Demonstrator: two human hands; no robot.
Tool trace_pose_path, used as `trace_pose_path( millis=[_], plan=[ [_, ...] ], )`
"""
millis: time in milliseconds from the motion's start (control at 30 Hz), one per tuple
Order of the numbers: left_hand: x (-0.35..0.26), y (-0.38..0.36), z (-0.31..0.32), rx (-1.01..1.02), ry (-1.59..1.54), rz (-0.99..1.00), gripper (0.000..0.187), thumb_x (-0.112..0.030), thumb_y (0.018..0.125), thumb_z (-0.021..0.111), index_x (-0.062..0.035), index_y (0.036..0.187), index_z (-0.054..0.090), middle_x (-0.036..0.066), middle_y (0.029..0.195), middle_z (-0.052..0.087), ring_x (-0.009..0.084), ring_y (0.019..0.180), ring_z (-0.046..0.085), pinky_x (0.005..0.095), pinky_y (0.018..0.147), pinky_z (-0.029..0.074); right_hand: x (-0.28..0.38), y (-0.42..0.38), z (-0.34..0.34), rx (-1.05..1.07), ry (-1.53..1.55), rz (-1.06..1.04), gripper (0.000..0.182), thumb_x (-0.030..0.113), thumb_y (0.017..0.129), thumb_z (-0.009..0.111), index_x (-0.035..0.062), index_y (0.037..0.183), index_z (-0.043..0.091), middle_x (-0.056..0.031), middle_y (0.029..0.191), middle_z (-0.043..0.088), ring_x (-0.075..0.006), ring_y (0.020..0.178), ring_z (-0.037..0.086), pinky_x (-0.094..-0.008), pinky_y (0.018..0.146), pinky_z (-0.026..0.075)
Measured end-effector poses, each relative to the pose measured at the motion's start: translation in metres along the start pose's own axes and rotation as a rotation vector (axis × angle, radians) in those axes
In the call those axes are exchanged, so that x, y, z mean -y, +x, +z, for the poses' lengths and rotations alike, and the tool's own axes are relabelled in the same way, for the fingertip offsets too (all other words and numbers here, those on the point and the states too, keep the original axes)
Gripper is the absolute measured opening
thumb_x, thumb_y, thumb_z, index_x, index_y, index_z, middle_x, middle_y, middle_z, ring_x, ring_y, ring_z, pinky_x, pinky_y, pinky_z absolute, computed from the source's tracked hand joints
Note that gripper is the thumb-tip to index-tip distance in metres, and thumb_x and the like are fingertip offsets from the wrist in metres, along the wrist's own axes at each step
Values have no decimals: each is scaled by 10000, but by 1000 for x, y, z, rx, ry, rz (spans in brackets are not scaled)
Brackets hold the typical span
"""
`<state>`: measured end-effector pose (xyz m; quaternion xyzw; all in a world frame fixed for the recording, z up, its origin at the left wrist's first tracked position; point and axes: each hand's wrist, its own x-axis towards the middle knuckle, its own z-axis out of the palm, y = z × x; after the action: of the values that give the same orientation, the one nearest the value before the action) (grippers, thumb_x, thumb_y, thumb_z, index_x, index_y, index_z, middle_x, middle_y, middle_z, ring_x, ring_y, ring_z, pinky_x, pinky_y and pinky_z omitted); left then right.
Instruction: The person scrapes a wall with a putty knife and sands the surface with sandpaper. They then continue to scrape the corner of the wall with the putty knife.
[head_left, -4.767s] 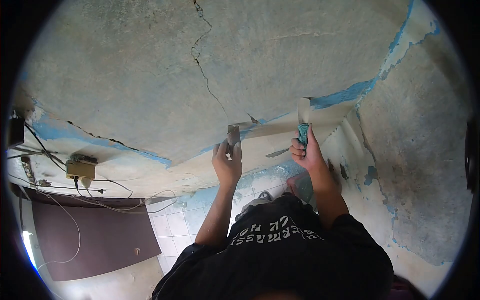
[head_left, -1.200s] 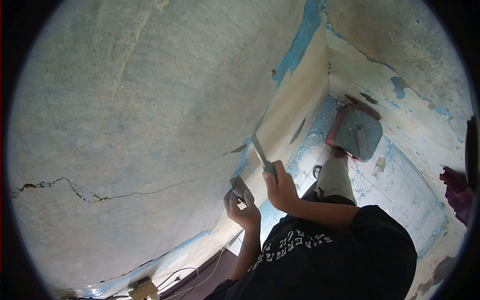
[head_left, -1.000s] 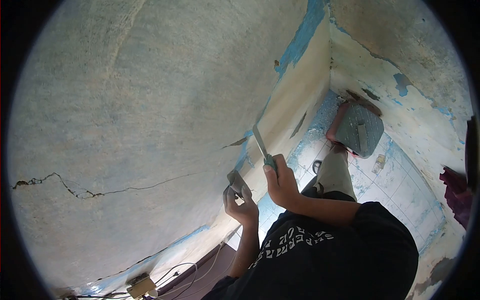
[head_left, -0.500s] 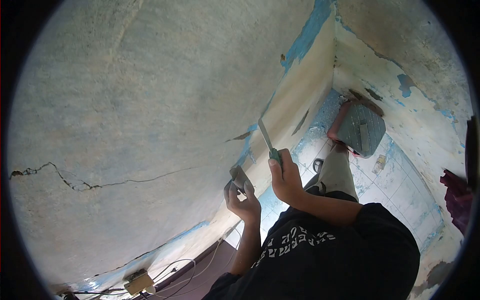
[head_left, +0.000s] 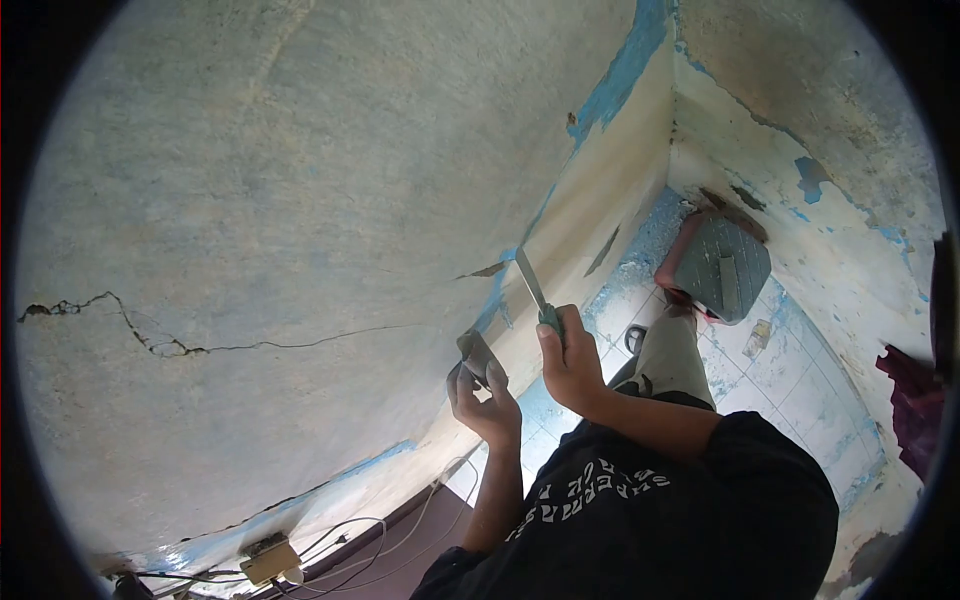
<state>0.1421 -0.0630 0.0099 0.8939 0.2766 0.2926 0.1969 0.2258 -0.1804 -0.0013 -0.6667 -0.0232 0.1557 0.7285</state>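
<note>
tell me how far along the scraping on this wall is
Partway, it seems. The broad wall face looks done: bare grey. In hand: the right hand holds a scraper by the paint edge, the left hand a grey piece. Remaining, if all paint goes: blue strips and the cream lower band.

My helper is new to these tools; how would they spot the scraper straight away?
From the black shirt with white lettering, look toward the big grey wall. The scraper sticks out of the right hand, its tip near the blue paint. A green handle and a straight-sided blade set it apart from the plain grey piece in the left hand.
</note>
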Motion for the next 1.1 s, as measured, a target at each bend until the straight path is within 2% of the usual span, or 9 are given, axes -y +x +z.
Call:
trace_pose_path(
  millis=[167,267,367,533,633,700,933,1000,1100],
  plan=[
    [-4,-2,-4,10,-30,-64,200,-94,850,720,42,985,664,142,896,646,248,725,571,355,645,441,-1,-4,-1,-10,-22,-28,265,268,1029,540,20,1080,463,-174,660,569,-390,599,619,-443,557,449],
    [-3,0,-4,4,-47,-47,203,-93,847,725,36,994,669,144,901,651,251,746,583,358,657,445,1,1,-11,-3,-2,-27,276,272,1007,586,13,1040,496,-144,661,564,-305,572,601,-412,560,448],
    [-2,-1,-7,-11,-87,-20,224,-95,838,737,25,1017,681,147,936,656,253,769,585,361,666,446,1,7,-29,-16,45,-14,285,271,961,651,2,981,557,-79,689,545,-137,627,511,-328,580,433],
    [-12,1,-15,-68,-155,55,265,-95,817,756,9,1053,696,148,1019,643,260,822,575,363,669,440,5,38,-63,-169,261,21,230,248,1032,561,24,980,560,9,693,511,-65,605,457,-255,545,373],
    [-20,3,-15,-70,-194,35,272,-95,809,764,6,1052,695,148,1037,626,263,847,565,371,676,436,16,54,-88,-202,295,-10,224,238,1037,546,22,983,562,13,690,502,-58,600,448,-250,541,365],
    [-29,5,-11,-79,-248,47,268,-86,800,773,8,1036,688,148,1022,612,262,846,563,374,682,431,24,62,-100,-213,271,-74,204,261,1052,515,73,995,567,33,662,482,-38,485,403,-221,413,317],
    [-66,21,13,-76,-301,88,253,-67,787,782,16,998,669,168,1041,595,284,863,566,389,723,454,50,81,-122,-268,198,-127,201,267,1052,508,77,1025,568,41,669,474,-39,471,385,-221,404,298],
    [-78,29,20,-117,-298,179,292,-29,786,732,55,1051,645,146,1038,589,229,785,531,343,696,439,58,88,-130,-204,198,-4,261,254,1040,503,3,1025,574,-4,721,521,-72,622,457,-255,552,370],
    [-95,44,22,-104,-278,192,291,-27,784,731,55,1049,643,150,1025,594,247,807,554,355,711,451,68,101,-131,-173,220,-31,282,265,1044,482,-1,1016,572,-35,745,544,-94,660,488,-279,593,401]
  ],
)
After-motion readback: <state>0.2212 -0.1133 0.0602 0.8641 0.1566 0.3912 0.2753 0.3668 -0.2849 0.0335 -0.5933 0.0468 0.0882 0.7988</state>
